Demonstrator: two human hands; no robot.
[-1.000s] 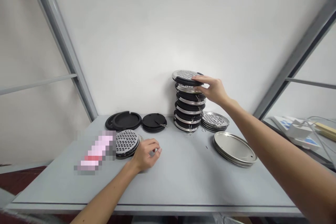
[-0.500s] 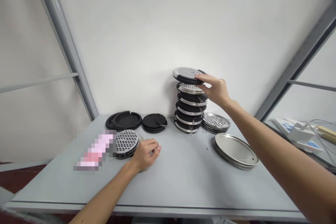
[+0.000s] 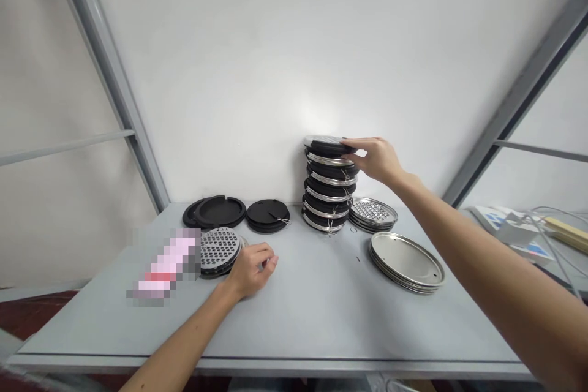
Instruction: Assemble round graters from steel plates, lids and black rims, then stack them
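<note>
My right hand (image 3: 374, 158) pinches the right edge of a round grater disc (image 3: 327, 148) with a perforated metal face and a black rim. That disc sits level on top of a tall stack of black and silver discs (image 3: 329, 187), with small wire loops hanging from its sides. My left hand (image 3: 253, 268) rests on the table with its fingers curled in, and nothing shows in them. Just left of it lies a low pile of smaller perforated metal grater discs (image 3: 219, 246), partly behind my hand.
Black rings (image 3: 219, 211) and a pile of black discs (image 3: 267, 214) lie along the wall. Right of the tall stack are grater plates (image 3: 374, 213) and plain metal lids (image 3: 407, 259). A blurred pink item (image 3: 168, 263) lies left. White devices with cables (image 3: 517, 229) stand far right.
My right hand first raised the grater disc a little above the stack, leaving a gap, then lowered it onto the top. My left hand has stayed in place.
</note>
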